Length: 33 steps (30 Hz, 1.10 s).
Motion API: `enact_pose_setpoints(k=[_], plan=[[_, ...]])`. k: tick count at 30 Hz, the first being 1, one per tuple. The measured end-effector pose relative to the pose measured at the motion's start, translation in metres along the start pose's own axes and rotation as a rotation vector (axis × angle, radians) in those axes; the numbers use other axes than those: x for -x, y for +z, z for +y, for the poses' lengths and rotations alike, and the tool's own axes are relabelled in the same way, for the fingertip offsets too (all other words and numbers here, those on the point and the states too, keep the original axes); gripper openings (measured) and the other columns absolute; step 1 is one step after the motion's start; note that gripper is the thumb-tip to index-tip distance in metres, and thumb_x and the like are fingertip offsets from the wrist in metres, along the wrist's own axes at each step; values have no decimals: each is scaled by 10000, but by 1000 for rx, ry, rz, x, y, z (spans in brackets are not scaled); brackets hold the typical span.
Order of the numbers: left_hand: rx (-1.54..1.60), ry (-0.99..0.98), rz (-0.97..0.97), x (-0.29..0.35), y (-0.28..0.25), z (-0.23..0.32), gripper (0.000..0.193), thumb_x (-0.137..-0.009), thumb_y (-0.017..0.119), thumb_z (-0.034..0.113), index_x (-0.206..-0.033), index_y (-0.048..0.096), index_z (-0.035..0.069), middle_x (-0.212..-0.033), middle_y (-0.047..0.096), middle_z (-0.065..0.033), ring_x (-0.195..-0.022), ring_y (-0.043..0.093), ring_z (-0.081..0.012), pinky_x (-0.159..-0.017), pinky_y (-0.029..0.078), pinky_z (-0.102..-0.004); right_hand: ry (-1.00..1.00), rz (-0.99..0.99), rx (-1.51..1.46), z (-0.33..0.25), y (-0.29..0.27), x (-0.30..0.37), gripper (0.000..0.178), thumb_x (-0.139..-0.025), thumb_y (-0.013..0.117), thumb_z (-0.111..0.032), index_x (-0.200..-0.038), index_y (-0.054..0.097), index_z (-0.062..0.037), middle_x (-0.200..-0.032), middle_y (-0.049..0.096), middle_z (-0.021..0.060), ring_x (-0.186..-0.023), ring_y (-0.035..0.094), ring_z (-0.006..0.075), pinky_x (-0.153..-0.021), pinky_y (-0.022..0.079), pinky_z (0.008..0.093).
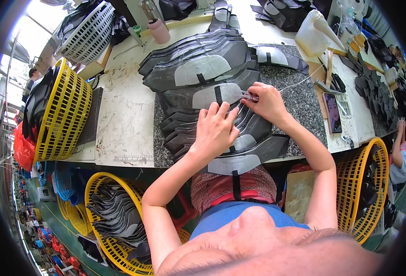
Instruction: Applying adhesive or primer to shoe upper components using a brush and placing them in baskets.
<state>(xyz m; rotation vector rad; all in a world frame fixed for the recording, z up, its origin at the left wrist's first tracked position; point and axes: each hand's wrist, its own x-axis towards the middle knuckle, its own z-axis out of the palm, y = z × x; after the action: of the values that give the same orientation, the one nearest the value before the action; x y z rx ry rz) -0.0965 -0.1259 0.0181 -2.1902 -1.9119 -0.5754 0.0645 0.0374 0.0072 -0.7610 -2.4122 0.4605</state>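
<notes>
Overlapping dark grey, flat-cut shoe-upper pieces [157, 76] lie fanned in a row down the table. Several carry a light grey rounded patch with a short black strip. My left hand [213, 131] rests on one grey piece [184, 98], fingers spread and pressing beside its patch. At the right end of that patch, my right hand [268, 105] pinches a small shiny tool [249, 96]; its kind is too small to make out. A thin white cord [299, 83] runs from near this hand toward the upper right. The lowest piece [234, 164] overhangs the table edge above my lap.
Yellow baskets with dark pieces stand at left [65, 110], lower left [92, 184] and right [350, 198]. A speckled stone slab [304, 115] lies under the work. A phone [332, 112], white plastic jug [312, 34] and pink-based bottle [159, 31] stand around. Another person [400, 158] is far right.
</notes>
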Motion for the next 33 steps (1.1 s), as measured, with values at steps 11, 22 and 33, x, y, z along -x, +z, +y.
enact_pose_setpoints(k=[11, 22, 33], plan=[[30, -45, -5, -1, 0, 5, 467, -804, 680, 238, -1249, 708, 101, -1096, 551, -92, -1038, 520, -282, -846, 424, -423, 176, -170, -92, 5, -21, 29, 526, -999, 606, -452, -830, 716, 33, -751, 694, 253, -756, 696, 448, -721, 541, 537], [41, -67, -9, 2, -1, 5, 455, -822, 674, 210, -1266, 697, 116, -1070, 542, -89, -1057, 514, -279, -874, 421, -428, 249, -163, -15, 10, -5, 16, 493, -973, 653, -431, -840, 743, 35, -764, 708, 249, -781, 719, 428, -717, 560, 513], [67, -89, 1, -3, 0, 8, 484, -791, 702, 264, -1210, 677, 24, -1084, 558, -112, -1078, 530, -279, -874, 414, -420, 216, -110, -58, 17, 8, 11, 475, -977, 667, -408, -818, 745, 33, -710, 701, 213, -702, 714, 397, -664, 554, 481]])
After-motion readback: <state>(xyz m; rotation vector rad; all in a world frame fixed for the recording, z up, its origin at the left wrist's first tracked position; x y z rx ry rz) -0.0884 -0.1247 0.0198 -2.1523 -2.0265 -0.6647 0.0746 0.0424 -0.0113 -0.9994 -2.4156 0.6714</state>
